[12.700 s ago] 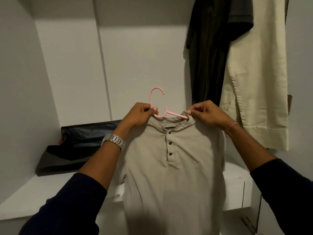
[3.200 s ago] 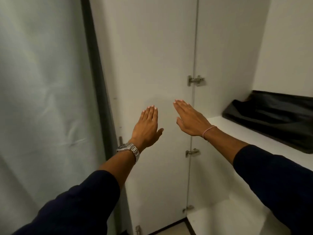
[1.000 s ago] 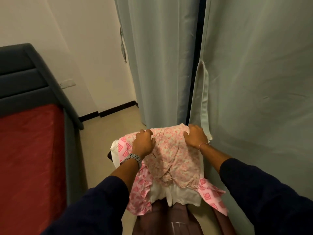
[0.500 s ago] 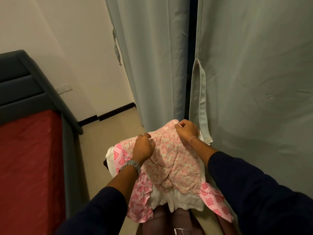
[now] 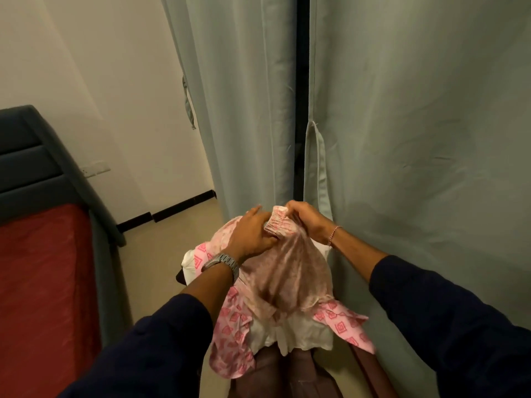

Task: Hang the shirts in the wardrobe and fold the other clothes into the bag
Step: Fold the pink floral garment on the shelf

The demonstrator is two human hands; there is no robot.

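Floral pink garment [image 5: 283,271] rises off the clothes pile [image 5: 275,334], its bunched waistband pinched by right hand [image 5: 309,222] and gripped by left hand [image 5: 253,234]; spreading it wide should help folding.

sleeves [image 5: 161,346]: navy | left wrist: steel watch [image 5: 221,261] (link band) | right: pink bracelet [image 5: 333,234]

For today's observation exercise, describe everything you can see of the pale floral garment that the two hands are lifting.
The pale floral garment is thin, cream cloth with a faint pink print. Its gathered, elasticated-looking band is bunched at the top, pinched between the left hand and the right hand. The rest hangs limp, draping over a pile of clothes beside the curtain.
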